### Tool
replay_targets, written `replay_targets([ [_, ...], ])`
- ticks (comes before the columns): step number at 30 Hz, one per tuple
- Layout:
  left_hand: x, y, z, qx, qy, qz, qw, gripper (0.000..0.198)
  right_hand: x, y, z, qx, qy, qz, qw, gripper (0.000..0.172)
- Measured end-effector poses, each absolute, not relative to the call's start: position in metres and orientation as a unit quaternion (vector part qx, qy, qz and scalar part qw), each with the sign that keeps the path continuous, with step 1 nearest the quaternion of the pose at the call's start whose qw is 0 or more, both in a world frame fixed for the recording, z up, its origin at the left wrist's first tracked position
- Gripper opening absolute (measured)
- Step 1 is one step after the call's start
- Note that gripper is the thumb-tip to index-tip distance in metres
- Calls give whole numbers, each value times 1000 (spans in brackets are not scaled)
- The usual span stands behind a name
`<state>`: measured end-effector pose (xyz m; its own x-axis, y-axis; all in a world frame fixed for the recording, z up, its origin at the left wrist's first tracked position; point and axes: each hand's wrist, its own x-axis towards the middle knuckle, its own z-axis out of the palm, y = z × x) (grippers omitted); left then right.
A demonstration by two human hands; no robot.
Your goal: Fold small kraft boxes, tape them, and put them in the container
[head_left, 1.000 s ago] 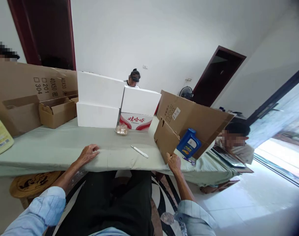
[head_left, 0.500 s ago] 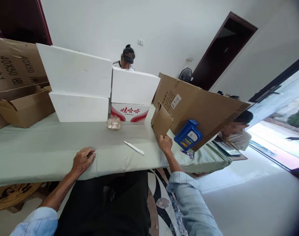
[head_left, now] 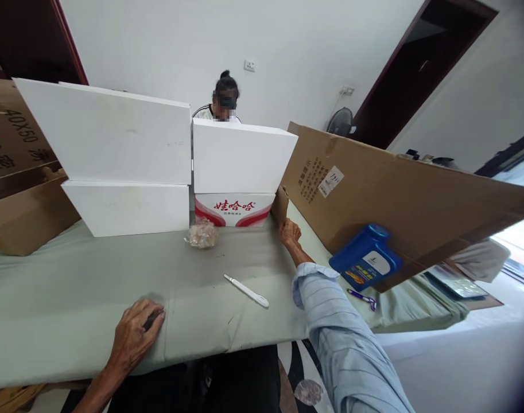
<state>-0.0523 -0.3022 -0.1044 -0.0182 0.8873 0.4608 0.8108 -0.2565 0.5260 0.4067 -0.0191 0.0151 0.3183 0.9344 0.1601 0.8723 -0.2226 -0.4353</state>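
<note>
My right hand (head_left: 290, 232) reaches forward with its fingers closed on the near edge of a small brown cardboard box (head_left: 280, 204). That box stands beside the white carton with red lettering (head_left: 235, 210); most of it is hidden or seen edge-on. Nearer the table's front edge, my left hand (head_left: 135, 331) rests on the cloth with curled fingers. A dark patch shows between its thumb and fingers, and I cannot make out what it is. Between the hands lies a white-handled craft knife (head_left: 247, 291), touched by neither. Behind it sits a crumpled clear plastic bundle (head_left: 202, 234).
White boxes (head_left: 128, 143) are stacked in front of me, with a person (head_left: 218, 112) behind them. At right, a blue bottle (head_left: 367, 258) leans by a large cardboard panel (head_left: 399, 198), near a purple tool (head_left: 362, 299). Brown cartons (head_left: 33, 206) stand at left.
My right hand has pushed the small cardboard box forward, away from me, towards the lettered carton. The view has shifted closer to the table. My left hand stays resting on the cloth.
</note>
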Motion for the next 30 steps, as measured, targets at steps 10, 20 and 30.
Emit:
replay_targets([
  [10,-51,-302,-99,698,613,363,68,23,413,-33,3,-757,-594,59,266,34],
  [20,-49,-302,-107,689,601,400,63,21,343,-215,-61,-554,-785,54,274,34],
  [30,-43,-293,-100,649,567,497,102,14,344,-217,-79,-509,-785,-40,351,32],
])
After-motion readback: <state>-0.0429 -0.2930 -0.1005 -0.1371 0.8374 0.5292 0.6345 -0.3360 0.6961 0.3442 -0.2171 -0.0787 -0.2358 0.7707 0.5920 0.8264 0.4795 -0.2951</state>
